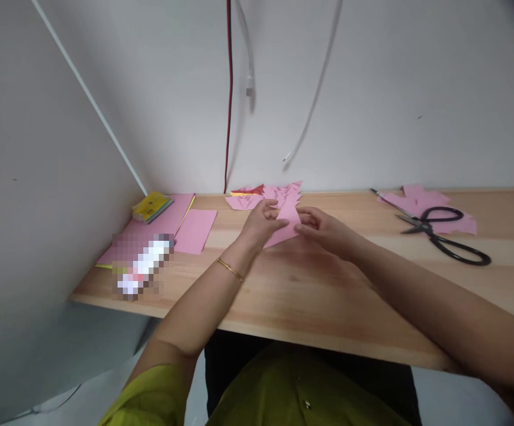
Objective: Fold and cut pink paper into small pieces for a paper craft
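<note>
Between my hands, a little above the table, is a piece of pink paper (287,223) with slanted edges, seemingly folded. My left hand (260,223) pinches its left side, thumb on the near face. On the right side, my right hand (319,228) grips the same paper between thumb and curled fingers. Just behind it lie crumpled, jagged-edged pink paper pieces (279,192), with a red and yellow piece (248,191) among them. The fingertips behind the paper are partly hidden.
Black-handled scissors (426,228) lie open over pink paper scraps (417,201) on the right. To the left are pink sheets (197,231), a yellow packet (151,206) and a blurred-out white object (145,266). Cables (229,89) hang down the wall behind the wooden table (310,307).
</note>
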### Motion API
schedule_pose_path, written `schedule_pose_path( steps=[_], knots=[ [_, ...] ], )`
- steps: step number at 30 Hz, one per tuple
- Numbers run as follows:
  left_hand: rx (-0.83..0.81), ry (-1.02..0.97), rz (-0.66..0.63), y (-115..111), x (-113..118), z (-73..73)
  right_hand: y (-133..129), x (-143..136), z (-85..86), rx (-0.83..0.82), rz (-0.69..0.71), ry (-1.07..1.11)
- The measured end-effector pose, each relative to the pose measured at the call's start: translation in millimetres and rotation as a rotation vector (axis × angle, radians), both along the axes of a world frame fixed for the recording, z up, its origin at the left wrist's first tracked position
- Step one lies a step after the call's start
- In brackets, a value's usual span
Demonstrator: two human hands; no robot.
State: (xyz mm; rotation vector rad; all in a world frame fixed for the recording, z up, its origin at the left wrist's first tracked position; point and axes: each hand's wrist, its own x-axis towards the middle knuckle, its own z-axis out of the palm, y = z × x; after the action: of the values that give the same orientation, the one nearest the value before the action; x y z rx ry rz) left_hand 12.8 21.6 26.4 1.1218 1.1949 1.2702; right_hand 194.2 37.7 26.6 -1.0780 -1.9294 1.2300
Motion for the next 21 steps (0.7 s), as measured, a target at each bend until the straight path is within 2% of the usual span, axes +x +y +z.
schedule_pose_path(
  steps=[2, 4, 6, 9, 13, 17, 21],
  knots=[
    [0.003, -0.231, 0.045, 4.2, 8.7, -4.8, 4.2, -9.2, -5.6, -0.076, -0.101, 0.085],
    [-0.002, -0.312, 0.007, 5.7, 12.7, -10.4, 9.2, -11.3, -11.7, -0.085, -0.190, 0.128],
    [-0.011, -0.303, -0.002, 5.1, 12.3, -16.3, 13.7, -9.5, -17.6, -0.085, -0.220, 0.194],
    [-0.047, -0.185, -0.026, 2.5, 9.9, -23.7, 18.1, -6.2, -23.6, -0.093, -0.229, 0.293],
    [-0.047, -0.147, 0.042, -0.1, 13.8, -28.9, 17.7, -7.0, -23.6, -0.120, -0.141, 0.360],
    [-0.015, -0.176, 0.083, -1.4, 17.7, -31.4, 11.1, -11.0, -18.9, -0.160, 0.008, 0.252],
    [0.010, -0.214, 0.085, -0.4, 12.6, -28.5, 5.6, -11.4, -15.9, -0.188, 0.052, 0.204]
  ],
)
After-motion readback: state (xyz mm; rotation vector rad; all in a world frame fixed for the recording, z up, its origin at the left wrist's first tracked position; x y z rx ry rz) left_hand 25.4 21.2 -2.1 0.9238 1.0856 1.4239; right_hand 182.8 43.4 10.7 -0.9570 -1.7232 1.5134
